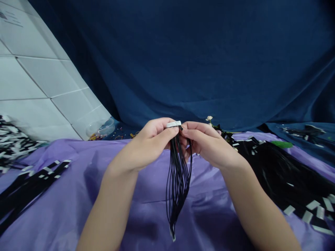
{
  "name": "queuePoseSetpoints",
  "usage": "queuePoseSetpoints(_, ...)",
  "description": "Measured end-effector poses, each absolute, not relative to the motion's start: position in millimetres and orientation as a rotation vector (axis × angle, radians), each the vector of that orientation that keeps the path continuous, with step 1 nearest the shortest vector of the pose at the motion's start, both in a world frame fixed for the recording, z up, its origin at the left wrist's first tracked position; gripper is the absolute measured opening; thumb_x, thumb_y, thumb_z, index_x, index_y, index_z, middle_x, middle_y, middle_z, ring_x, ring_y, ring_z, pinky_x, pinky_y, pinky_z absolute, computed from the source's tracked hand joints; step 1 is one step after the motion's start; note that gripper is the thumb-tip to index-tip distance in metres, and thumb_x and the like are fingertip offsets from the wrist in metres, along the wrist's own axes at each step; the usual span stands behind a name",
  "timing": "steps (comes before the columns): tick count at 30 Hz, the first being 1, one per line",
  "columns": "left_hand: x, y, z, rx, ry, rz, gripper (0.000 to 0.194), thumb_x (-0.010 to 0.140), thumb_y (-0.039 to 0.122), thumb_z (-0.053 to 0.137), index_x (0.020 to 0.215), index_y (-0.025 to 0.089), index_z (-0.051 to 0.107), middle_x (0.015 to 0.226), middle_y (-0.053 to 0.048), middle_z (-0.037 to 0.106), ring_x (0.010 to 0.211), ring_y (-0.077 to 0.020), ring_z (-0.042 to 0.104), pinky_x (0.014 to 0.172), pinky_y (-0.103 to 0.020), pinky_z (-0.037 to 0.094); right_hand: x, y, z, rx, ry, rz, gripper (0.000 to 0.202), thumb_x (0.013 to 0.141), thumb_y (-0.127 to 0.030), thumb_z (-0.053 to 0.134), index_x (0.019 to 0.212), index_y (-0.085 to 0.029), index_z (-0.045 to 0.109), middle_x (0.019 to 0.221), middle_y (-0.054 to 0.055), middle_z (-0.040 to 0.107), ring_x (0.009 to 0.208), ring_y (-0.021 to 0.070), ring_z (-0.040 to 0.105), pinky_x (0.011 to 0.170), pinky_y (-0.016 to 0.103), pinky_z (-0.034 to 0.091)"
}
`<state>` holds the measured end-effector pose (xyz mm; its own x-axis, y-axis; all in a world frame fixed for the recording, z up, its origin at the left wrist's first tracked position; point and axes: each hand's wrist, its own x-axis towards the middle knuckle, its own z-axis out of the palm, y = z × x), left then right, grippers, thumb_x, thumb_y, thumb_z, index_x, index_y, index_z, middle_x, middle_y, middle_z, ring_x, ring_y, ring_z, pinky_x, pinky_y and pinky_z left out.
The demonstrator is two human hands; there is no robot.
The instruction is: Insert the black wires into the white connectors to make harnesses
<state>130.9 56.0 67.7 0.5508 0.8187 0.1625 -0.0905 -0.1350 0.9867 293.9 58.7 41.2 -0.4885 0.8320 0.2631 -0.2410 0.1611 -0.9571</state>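
Observation:
Near the middle of the view my left hand (155, 136) pinches a white connector (173, 124) between thumb and fingers. From this connector hangs a bundle of thin black wires (178, 174), its lower end tapering to a small pale tip. Beside it, my right hand (206, 141) is closed, with thumb and forefinger pressed on some of the black wires just under the connector's right end. The fingertips of both hands nearly meet, and the lower fingers of the right hand are partly hidden behind the wires.
Purple cloth (86, 174) covers the surface below. Black wire bundles with white ends (28, 184) lie at left, and a larger black heap (274, 170) at right. A clear plastic container (102, 128) stands by the tiled wall (39, 76). Behind hangs a dark blue curtain (183, 59).

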Motion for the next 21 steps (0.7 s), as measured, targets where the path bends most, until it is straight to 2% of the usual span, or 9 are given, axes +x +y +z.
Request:
queuePoseSetpoints(6, 133.5, 54.0, 67.9, 1.574, 0.731, 0.984, 0.014, 0.088, 0.022, 0.051, 0.076, 0.018, 0.058, 0.075, -0.002, 0.062, 0.071, -0.0144, 0.062, 0.067, -0.027, 0.052, 297.6, 60.2, 43.8, -0.62, -1.646, 1.354, 0.021, 0.092, -0.022, 0.048, 0.073, -0.015, 0.053, 0.067, -0.002, 0.05, 0.059, 0.0065, 0.048, 0.054, 0.018, 0.045)
queuePoseSetpoints(9, 128.5, 58.5, 72.8, 1.465, 0.758, 1.061, 0.015, 0.085, 0.019, 0.052, 0.07, 0.018, 0.051, 0.065, 0.001, 0.056, 0.06, -0.0112, 0.059, 0.059, -0.024, 0.049, 299.7, 58.8, 46.0, -0.607, -1.655, 1.402, 0.023, 0.092, -0.022, 0.048, 0.07, -0.015, 0.05, 0.062, -0.004, 0.047, 0.057, 0.0067, 0.051, 0.055, 0.018, 0.044)
queuePoseSetpoints(12, 115.3, 65.2, 80.2, 1.299, 0.786, 1.163, 0.013, 0.083, 0.018, 0.055, 0.072, 0.018, 0.047, 0.054, 0.007, 0.04, 0.042, -0.0053, 0.044, 0.046, -0.02, 0.041, 302.4, 58.9, 46.2, -0.526, -1.616, 1.496, 0.028, 0.092, -0.026, 0.05, 0.066, -0.017, 0.044, 0.052, -0.008, 0.035, 0.049, 0.0072, 0.05, 0.058, 0.023, 0.049)
queuePoseSetpoints(14, 103.8, 69.2, 84.5, 1.263, 0.747, 1.168, 0.01, 0.081, 0.018, 0.059, 0.077, 0.018, 0.051, 0.055, 0.008, 0.037, 0.04, -0.0026, 0.037, 0.044, -0.019, 0.04, 305.3, 60.7, 44.5, -0.428, -1.607, 1.596, 0.026, 0.091, -0.028, 0.053, 0.069, -0.018, 0.044, 0.05, -0.01, 0.031, 0.043, 0.0072, 0.048, 0.056, 0.025, 0.051)
queuePoseSetpoints(17, 88.0, 73.4, 87.9, 1.265, 0.708, 1.197, 0.008, 0.079, 0.017, 0.062, 0.084, 0.017, 0.055, 0.056, 0.009, 0.033, 0.038, -0.0009, 0.03, 0.041, -0.017, 0.036, 310.1, 64.9, 39.7, -0.238, -1.644, 1.773, 0.019, 0.084, -0.025, 0.064, 0.079, -0.017, 0.048, 0.053, -0.01, 0.038, 0.041, 0.0056, 0.046, 0.049, 0.022, 0.048)
queuePoseSetpoints(21, 75.3, 76.3, 88.3, 1.295, 0.659, 1.225, 0.013, 0.081, 0.015, 0.057, 0.094, 0.018, 0.058, 0.054, 0.009, 0.03, 0.036, -0.0009, 0.023, 0.036, -0.014, 0.028, 313.6, 67.4, 34.2, -0.056, -1.649, 1.884, 0.023, 0.077, -0.019, 0.071, 0.089, -0.016, 0.05, 0.059, -0.008, 0.046, 0.043, 0.0035, 0.044, 0.048, 0.018, 0.046)
